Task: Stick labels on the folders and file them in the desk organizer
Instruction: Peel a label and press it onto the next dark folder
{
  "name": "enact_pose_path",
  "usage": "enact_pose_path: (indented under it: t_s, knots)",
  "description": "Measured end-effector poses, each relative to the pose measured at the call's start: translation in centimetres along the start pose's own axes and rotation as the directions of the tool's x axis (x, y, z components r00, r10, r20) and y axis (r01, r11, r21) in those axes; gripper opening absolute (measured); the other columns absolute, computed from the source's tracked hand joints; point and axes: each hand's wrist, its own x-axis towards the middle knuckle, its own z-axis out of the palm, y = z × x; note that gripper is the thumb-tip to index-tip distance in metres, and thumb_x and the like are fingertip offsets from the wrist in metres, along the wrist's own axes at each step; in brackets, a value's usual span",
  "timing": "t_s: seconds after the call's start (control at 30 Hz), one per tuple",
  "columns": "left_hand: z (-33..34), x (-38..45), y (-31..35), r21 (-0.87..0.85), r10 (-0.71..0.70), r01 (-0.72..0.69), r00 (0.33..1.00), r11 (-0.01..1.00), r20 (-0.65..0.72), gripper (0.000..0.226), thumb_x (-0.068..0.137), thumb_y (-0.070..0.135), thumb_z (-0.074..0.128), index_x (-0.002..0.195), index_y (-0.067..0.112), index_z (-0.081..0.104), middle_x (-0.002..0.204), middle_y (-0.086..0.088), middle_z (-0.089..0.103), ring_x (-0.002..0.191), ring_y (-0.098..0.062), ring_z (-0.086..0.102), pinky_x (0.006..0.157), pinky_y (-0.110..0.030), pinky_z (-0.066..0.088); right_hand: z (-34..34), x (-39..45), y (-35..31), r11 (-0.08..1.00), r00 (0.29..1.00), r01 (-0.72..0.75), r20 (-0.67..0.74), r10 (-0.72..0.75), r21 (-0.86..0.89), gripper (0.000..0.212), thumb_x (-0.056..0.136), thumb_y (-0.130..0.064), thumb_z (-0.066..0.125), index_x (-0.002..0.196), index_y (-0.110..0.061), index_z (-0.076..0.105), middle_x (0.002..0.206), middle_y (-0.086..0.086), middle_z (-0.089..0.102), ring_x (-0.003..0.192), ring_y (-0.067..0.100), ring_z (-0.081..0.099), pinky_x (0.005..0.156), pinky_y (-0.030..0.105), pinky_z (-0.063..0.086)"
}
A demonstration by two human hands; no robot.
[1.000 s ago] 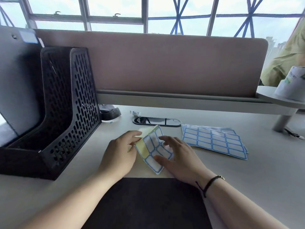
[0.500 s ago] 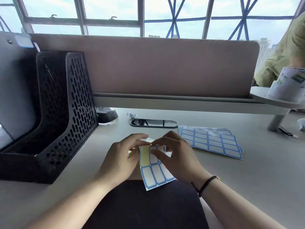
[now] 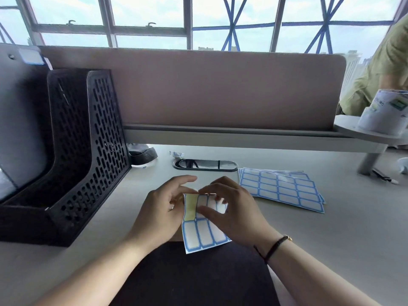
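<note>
- Both hands meet over a small label sheet (image 3: 203,230) above the near middle of the tabletop (image 3: 331,239); the left hand (image 3: 161,215) is pinched on the sheet's left edge, beside a strip of yellow backing where a label is gone.
- Right hand (image 3: 234,215) has its fingers closed on the top of the same sheet, thumb pressed on a label in the upper row; whether a label is lifting is hidden by the fingers.
- A dark bracelet (image 3: 273,248) circles the right wrist.
- A dark folder (image 3: 194,277) lies flat under the forearms at the near edge, the sheet's lower end hanging over it.
- A stack of full label sheets (image 3: 282,191) lies just right of the hands.
- A black mesh desk organizer (image 3: 88,151) stands at the left, with a grey folder (image 3: 19,111) upright in it bearing a label (image 3: 31,56) at its top corner.
</note>
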Motion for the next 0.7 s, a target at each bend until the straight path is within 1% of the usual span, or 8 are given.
enact_pose_path:
  t_s: [0.07,0.13,0.27,0.33,0.47,0.57,0.63,0.7]
  knots:
    - [0.07,0.0,-0.06,-0.005,-0.001,0.001,1.0,1.0,0.009,0.053,0.092,-0.005,0.058,0.123,0.039,0.061,0.101,0.016,0.074,0.101,-0.006,0.068,0.09,-0.04,0.054,0.2,0.01,-0.11,1.0,1.0,0.012,-0.015,-0.012,-0.003,0.025,0.082,-0.039,0.074,0.106,-0.034,0.072,0.097,-0.017,0.06,0.083,0.004,0.058,0.07,0.023,0.049]
    - [0.13,0.03,-0.08,-0.012,-0.004,0.004,1.0,1.0,0.015,0.052,0.093,-0.003,0.059,0.123,0.04,0.06,0.101,0.015,0.074,0.101,-0.005,0.068,0.09,-0.039,0.054,0.32,0.04,-0.11,1.0,0.999,0.021,-0.036,-0.021,-0.008,0.021,0.083,-0.037,0.074,0.103,-0.034,0.073,0.094,-0.017,0.061,0.081,0.004,0.058,0.068,0.023,0.048]
    - [0.17,0.05,-0.17,-0.012,-0.002,0.002,1.0,1.0,0.026,0.051,0.093,-0.001,0.06,0.124,0.039,0.06,0.101,0.015,0.074,0.101,-0.006,0.068,0.089,-0.037,0.054,0.4,0.02,-0.03,0.999,0.996,0.045,-0.077,-0.046,-0.017,0.015,0.084,-0.035,0.075,0.098,-0.03,0.076,0.091,-0.016,0.063,0.077,-0.002,0.052,0.067,0.019,0.046]
    - [0.19,0.1,-0.22,-0.009,0.001,-0.001,1.0,1.0,0.027,0.05,0.093,-0.001,0.06,0.125,0.038,0.06,0.1,0.015,0.074,0.101,-0.006,0.068,0.088,-0.035,0.054,0.41,0.04,-0.05,0.998,0.994,0.056,-0.096,-0.058,-0.027,0.013,0.084,-0.035,0.075,0.095,-0.029,0.077,0.09,-0.016,0.064,0.076,-0.003,0.051,0.066,0.021,0.046]
    - [0.25,0.15,-0.16,-0.021,0.004,-0.004,1.0,1.0,0.029,0.048,0.092,0.001,0.062,0.122,0.039,0.061,0.098,0.016,0.073,0.098,-0.005,0.069,0.085,-0.026,0.053,0.42,0.07,-0.1,0.997,0.99,0.068,-0.119,-0.07,-0.022,0.007,0.084,-0.033,0.075,0.09,-0.03,0.076,0.087,-0.016,0.066,0.074,0.001,0.053,0.065,0.028,0.049]
    - [0.18,0.1,-0.21,-0.011,0.013,-0.013,0.999,1.0,0.036,0.048,0.092,0.0,0.062,0.122,0.038,0.061,0.097,0.017,0.073,0.098,-0.004,0.069,0.081,-0.015,0.05,0.39,0.03,-0.19,0.998,0.993,0.062,-0.104,-0.063,-0.017,0.007,0.085,-0.035,0.073,0.088,-0.03,0.076,0.087,-0.017,0.066,0.074,0.002,0.054,0.065,0.029,0.049]
    - [0.12,0.09,-0.23,-0.003,0.015,-0.015,0.999,1.0,0.037,0.049,0.092,-0.002,0.061,0.122,0.036,0.062,0.097,0.017,0.073,0.098,-0.003,0.069,0.079,-0.01,0.048,0.33,0.07,-0.19,0.999,0.995,0.051,-0.089,-0.052,-0.012,0.008,0.085,-0.037,0.073,0.087,-0.03,0.075,0.086,-0.017,0.065,0.074,0.002,0.054,0.065,0.026,0.048]
    - [0.14,0.11,-0.24,0.016,0.026,-0.027,0.999,1.0,0.044,0.049,0.091,-0.004,0.059,0.121,0.035,0.064,0.098,0.017,0.073,0.1,-0.002,0.068,0.08,-0.011,0.048,0.23,0.12,-0.09,1.0,0.997,0.028,-0.075,-0.027,0.006,0.006,0.084,-0.036,0.074,0.086,-0.03,0.074,0.083,-0.02,0.062,0.072,0.0,0.054,0.064,0.018,0.044]
